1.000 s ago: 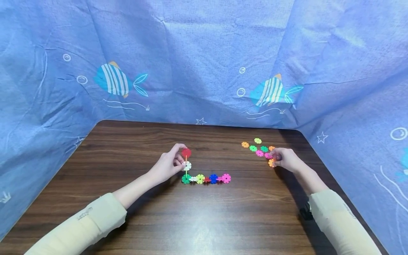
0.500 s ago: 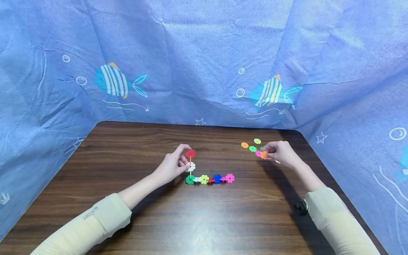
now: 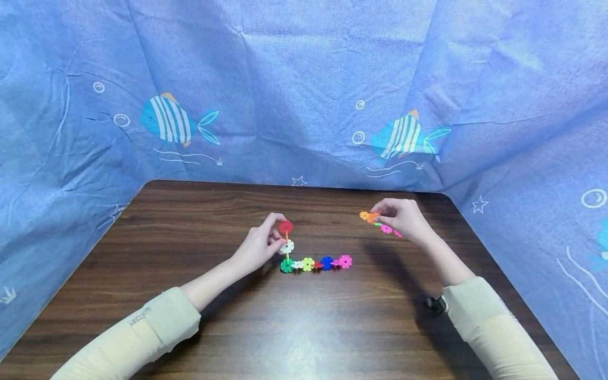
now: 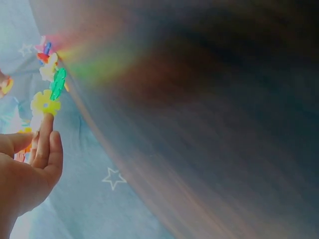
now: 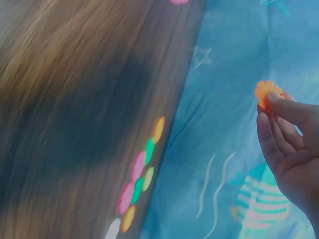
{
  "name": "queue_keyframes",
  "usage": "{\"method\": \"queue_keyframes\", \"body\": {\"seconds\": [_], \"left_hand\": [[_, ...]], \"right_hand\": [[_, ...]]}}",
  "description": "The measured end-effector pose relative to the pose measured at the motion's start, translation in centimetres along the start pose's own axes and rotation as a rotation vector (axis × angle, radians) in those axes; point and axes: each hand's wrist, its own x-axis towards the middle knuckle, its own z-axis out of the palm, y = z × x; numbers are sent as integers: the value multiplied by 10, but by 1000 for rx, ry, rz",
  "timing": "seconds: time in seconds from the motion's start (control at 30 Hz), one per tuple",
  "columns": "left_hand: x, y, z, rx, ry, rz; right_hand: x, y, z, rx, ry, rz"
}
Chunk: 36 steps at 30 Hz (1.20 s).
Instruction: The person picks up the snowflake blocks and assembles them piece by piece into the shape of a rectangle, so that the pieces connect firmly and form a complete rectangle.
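Note:
My left hand [image 3: 256, 244] grips the upright end of an L-shaped chain of interlocking snowflake discs, near its red disc [image 3: 285, 227] and white disc [image 3: 287, 246]. From the green disc [image 3: 286, 265] at the corner, the chain runs right through a yellow disc [image 3: 307, 264] and a blue disc [image 3: 326, 263] to a pink disc [image 3: 345, 262]. In the left wrist view a fingertip overlaps a yellow disc [image 4: 46, 103]. My right hand [image 3: 407, 220] pinches an orange snowflake disc [image 5: 266, 93] between thumb and fingers, raised above the table.
Several loose discs lie at the back right of the brown table [image 3: 228, 327], among them a pink disc [image 3: 386, 228] and an orange disc [image 3: 363, 215]. The right hand partly covers this group in the head view. A blue fish-print curtain [image 3: 294, 105] surrounds the table's back and sides.
My right hand has lifted the orange disc from the right end of the loose group and carried it left and up. My left hand and the chain have shifted slightly right.

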Motion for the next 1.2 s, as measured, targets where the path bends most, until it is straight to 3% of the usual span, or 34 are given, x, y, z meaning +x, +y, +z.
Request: {"method": "queue_keyframes", "body": {"seconds": [0.23,0.57,0.9,1.2], "left_hand": [[3,3,3,83,52,5],[7,8,4,90,89,19],[13,11,7,73,146,7],[16,17,6,48,187,-97]], "right_hand": [[7,-30,5,111,79,11],[10,-63,20,229,174,30],[16,-79,42,376,100,65],[16,-86,67,397,75,82]]}}
